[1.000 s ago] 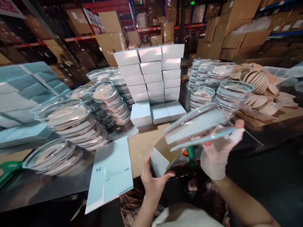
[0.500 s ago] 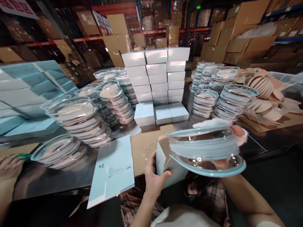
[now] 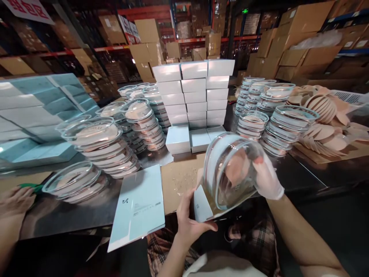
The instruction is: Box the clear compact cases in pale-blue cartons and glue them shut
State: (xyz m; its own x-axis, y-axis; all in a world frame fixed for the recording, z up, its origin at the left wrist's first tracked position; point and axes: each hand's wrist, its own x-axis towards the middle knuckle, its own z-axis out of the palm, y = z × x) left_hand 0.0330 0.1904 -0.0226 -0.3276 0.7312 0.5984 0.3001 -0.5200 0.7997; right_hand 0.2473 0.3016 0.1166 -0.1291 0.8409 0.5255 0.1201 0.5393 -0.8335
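My left hand (image 3: 187, 223) is wrapped around the end of a small open cardboard box (image 3: 202, 206). In my right hand (image 3: 268, 177), which wears a white glove, is a pair of round clear glass dishes (image 3: 230, 173) with pale sheets between them. The dishes are tipped on edge, and their lower rim is at the box's open side. How deep they sit in it I cannot tell. Left of the box lies a flat light-blue carton (image 3: 140, 207) with printing, on a brown cardboard sheet (image 3: 180, 175).
Stacks of glass dishes stand left (image 3: 98, 142) and right (image 3: 292, 127). White boxes (image 3: 196, 100) are piled ahead, blue-white boxes (image 3: 37, 104) at far left. Pale round pads (image 3: 324, 111) lie at right. Another person's hand (image 3: 15, 204) rests at the left edge beside something green.
My right hand has swung the glass dishes from nearly level to standing on edge, moving them left against the box. My left hand keeps its hold while the box has tilted.
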